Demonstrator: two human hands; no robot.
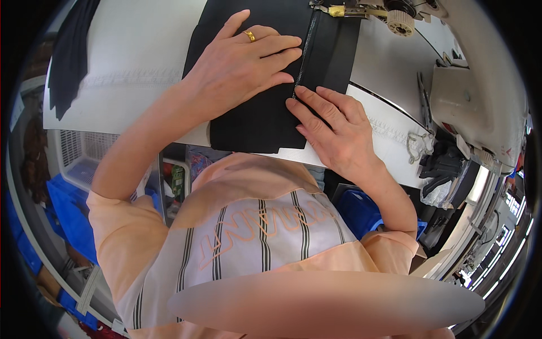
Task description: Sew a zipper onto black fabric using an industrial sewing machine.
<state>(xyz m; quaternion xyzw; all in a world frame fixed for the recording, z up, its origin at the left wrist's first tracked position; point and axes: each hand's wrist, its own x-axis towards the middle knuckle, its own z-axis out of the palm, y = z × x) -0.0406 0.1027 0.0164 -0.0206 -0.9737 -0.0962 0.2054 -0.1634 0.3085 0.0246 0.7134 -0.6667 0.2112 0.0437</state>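
A black fabric piece [248, 124] lies flat on the white worktable, with a zipper [305, 53] running up it toward the sewing machine's presser foot [318, 7]. My left hand [243, 62], with a gold ring, rests on the fabric left of the zipper, fingers stretched out and tips by the teeth. Lower on the right, my right hand [333, 121] lies with fingers extended, its fingertips touching the near end of the zipper. Neither hand grips anything that I can see.
The sewing machine [480, 101] stands at the right. Black cloth [72, 56] hangs over the table's left side. Tweezers [423, 99] and a clear plastic template [419, 147] lie near the machine. Below are a white basket [84, 150] and blue bins [70, 212].
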